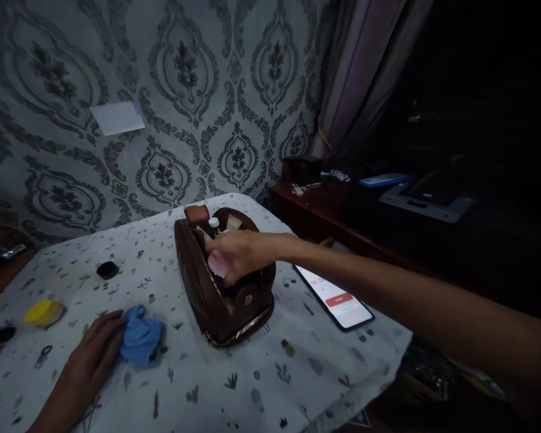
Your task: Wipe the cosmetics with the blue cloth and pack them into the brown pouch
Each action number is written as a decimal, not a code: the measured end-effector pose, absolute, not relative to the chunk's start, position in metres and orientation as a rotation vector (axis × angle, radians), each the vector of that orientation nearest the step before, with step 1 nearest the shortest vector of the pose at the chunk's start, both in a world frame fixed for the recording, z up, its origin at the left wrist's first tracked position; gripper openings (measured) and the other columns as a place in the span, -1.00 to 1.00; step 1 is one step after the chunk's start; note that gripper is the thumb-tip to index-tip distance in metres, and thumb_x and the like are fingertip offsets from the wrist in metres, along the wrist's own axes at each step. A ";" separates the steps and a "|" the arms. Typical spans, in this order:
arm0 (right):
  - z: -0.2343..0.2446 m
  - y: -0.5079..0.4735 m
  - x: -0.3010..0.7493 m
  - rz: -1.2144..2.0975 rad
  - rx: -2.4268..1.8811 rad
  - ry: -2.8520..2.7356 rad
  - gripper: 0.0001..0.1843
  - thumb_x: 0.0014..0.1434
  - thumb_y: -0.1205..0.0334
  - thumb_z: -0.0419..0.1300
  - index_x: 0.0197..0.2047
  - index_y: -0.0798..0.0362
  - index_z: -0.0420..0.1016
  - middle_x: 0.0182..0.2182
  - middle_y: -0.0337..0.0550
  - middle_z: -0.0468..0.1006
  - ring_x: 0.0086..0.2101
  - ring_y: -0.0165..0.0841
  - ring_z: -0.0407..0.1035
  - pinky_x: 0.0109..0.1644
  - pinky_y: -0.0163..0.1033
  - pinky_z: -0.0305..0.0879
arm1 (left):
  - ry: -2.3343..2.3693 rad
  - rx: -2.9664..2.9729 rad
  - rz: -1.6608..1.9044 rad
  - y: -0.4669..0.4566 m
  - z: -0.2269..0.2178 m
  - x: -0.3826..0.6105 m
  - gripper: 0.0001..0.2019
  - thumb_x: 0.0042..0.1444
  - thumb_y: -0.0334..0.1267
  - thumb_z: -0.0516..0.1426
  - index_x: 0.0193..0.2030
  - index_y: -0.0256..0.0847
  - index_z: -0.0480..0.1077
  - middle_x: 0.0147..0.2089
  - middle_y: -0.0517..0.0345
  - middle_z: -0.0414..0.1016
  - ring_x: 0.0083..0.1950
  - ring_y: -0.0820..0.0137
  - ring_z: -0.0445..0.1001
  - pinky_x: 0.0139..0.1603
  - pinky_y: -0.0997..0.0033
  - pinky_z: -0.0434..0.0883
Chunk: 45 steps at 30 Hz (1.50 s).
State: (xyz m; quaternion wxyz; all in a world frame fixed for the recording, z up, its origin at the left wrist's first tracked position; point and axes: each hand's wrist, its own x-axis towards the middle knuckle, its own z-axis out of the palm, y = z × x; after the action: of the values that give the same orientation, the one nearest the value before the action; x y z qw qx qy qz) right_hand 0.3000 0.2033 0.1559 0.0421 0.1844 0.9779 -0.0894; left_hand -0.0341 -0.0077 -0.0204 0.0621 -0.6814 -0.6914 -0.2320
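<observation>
A brown zippered toiletry bag (192, 270) stands unzipped on the patterned tablecloth. Reaching into its opening, my right hand (243, 252) has its fingers curled around a smooth pink object (220, 264), whose kind I cannot make out. A white-capped bottle (213, 223) and a beige item (234, 222) show inside the bag, behind that hand; other contents are hidden. My left hand (92, 352) lies flat on the cloth, fingers extended, their tips touching a crumpled blue cloth (139, 337).
Left of the bag lie a small black round item (107, 270), a yellow-lidded container (44, 313) and a brush (2, 335). A lit phone (342, 300) rests on the right side of the table (234, 385). Beyond it is a dark red surface (315, 207) with assorted items.
</observation>
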 end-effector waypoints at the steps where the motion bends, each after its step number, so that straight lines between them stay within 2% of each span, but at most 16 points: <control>1: 0.155 0.200 0.299 -0.224 0.562 2.984 -0.56 0.04 0.13 0.38 -0.05 0.12 0.43 -0.09 -0.01 0.53 -0.10 -0.14 0.43 -0.14 -0.21 0.28 | -2.080 -2.072 -0.696 -0.008 -0.021 -0.035 -0.61 0.33 0.07 -0.06 0.04 -0.03 0.45 0.15 0.05 0.50 0.13 0.18 0.56 0.15 0.08 0.54; 3: 0.151 0.195 0.298 -0.145 0.566 2.985 -0.64 0.07 0.15 0.34 -0.09 0.12 0.44 -0.06 0.03 0.51 -0.10 -0.13 0.44 -0.16 -0.19 0.30 | -2.065 -2.111 -0.676 -0.008 -0.021 -0.038 -0.65 0.33 0.03 -0.04 0.06 -0.03 0.44 0.15 0.06 0.51 0.13 0.20 0.56 0.13 0.16 0.56; 5: 0.146 0.192 0.298 -0.059 0.570 3.015 -0.63 0.09 0.18 0.31 -0.04 0.11 0.42 -0.03 0.07 0.50 -0.10 -0.10 0.45 -0.17 -0.16 0.32 | -2.064 -2.135 -0.658 -0.008 -0.024 -0.041 -0.66 0.32 0.00 -0.02 0.07 -0.02 0.43 0.16 0.07 0.51 0.13 0.21 0.56 0.13 0.19 0.56; 11: 0.136 0.190 0.298 0.121 0.626 3.019 -0.42 0.09 0.25 0.30 0.16 0.20 0.31 0.02 0.20 0.50 -0.01 0.02 0.44 -0.04 -0.01 0.40 | -2.127 -2.071 -0.700 -0.008 -0.035 -0.043 -0.64 0.34 0.02 -0.05 0.09 -0.02 0.41 0.17 0.08 0.51 0.16 0.20 0.55 0.15 0.15 0.54; 17: 0.142 0.187 0.295 0.087 0.668 2.956 -0.58 0.13 0.24 0.26 0.03 0.27 0.43 -0.05 0.25 0.55 -0.03 -0.01 0.48 0.01 0.00 0.43 | -2.128 -2.076 -0.711 -0.009 -0.037 -0.045 -0.68 0.33 -0.01 -0.02 0.09 0.01 0.40 0.18 0.10 0.52 0.18 0.18 0.54 0.19 0.11 0.52; 20: 0.141 0.187 0.293 0.026 0.760 2.933 -0.52 0.14 0.19 0.26 0.06 0.31 0.44 0.02 0.28 0.51 -0.01 0.00 0.48 -0.02 -0.04 0.45 | -2.104 -2.087 -0.703 -0.009 -0.037 -0.048 -0.68 0.31 -0.02 0.00 0.10 0.02 0.40 0.17 0.11 0.52 0.18 0.18 0.54 0.23 0.08 0.49; 24: 0.131 0.188 0.295 0.007 0.804 2.970 -0.52 0.21 0.13 0.19 0.12 0.25 0.44 0.13 0.24 0.43 -0.03 -0.02 0.49 -0.08 -0.05 0.48 | -2.093 -2.114 -0.649 -0.007 -0.038 -0.053 -0.69 0.31 -0.04 0.02 0.10 0.01 0.41 0.17 0.11 0.54 0.16 0.20 0.55 0.19 0.14 0.52; 27: 0.125 0.188 0.297 0.132 0.807 3.046 -0.57 0.25 0.17 0.13 0.10 0.24 0.45 0.06 0.21 0.50 -0.03 -0.01 0.49 -0.03 0.00 0.44 | -2.089 -2.133 -0.596 -0.007 -0.040 -0.058 -0.68 0.32 -0.05 0.01 0.13 0.02 0.39 0.18 0.12 0.53 0.17 0.22 0.55 0.17 0.17 0.54; 32: 0.131 0.184 0.300 0.195 0.754 3.030 -0.61 0.19 0.24 0.19 0.05 0.24 0.47 -0.02 0.19 0.58 -0.01 -0.02 0.48 0.09 0.05 0.34 | -2.063 -2.128 -0.587 -0.006 -0.043 -0.063 -0.67 0.32 -0.03 0.00 0.12 0.01 0.39 0.17 0.11 0.53 0.17 0.21 0.55 0.15 0.17 0.55; 36: 0.133 0.185 0.303 0.242 0.743 3.024 -0.60 0.21 0.17 0.19 0.06 0.20 0.47 -0.04 0.20 0.59 0.01 0.00 0.45 0.06 0.06 0.33 | -2.103 -2.097 -0.645 -0.006 -0.042 -0.052 -0.68 0.32 0.01 -0.02 0.08 0.01 0.39 0.16 0.10 0.53 0.17 0.17 0.54 0.15 0.10 0.55; 40: 0.127 0.187 0.303 0.315 0.755 3.037 -0.59 0.26 0.10 0.17 0.13 0.07 0.47 0.05 0.17 0.55 0.05 0.01 0.41 0.07 0.11 0.30 | -2.160 -1.997 -0.753 -0.008 -0.040 -0.037 -0.65 0.35 0.02 -0.09 0.08 0.00 0.38 0.18 0.06 0.50 0.22 0.13 0.48 0.27 0.01 0.44; 45: 0.137 0.187 0.304 0.184 0.749 3.012 -0.61 0.29 0.12 0.12 0.09 0.14 0.49 0.00 0.22 0.57 0.01 -0.01 0.45 0.00 0.01 0.33 | -2.126 -2.075 -0.666 -0.007 -0.040 -0.049 -0.67 0.34 0.00 -0.06 0.10 0.01 0.35 0.17 0.07 0.51 0.17 0.18 0.52 0.17 0.10 0.51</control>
State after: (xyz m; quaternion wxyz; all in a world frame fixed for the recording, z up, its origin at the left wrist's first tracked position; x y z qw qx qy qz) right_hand 0.3041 0.1874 0.1369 0.0163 0.2407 0.9687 0.0591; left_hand -0.0488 -0.0069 -0.0397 0.0484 -0.6807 -0.6975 -0.2186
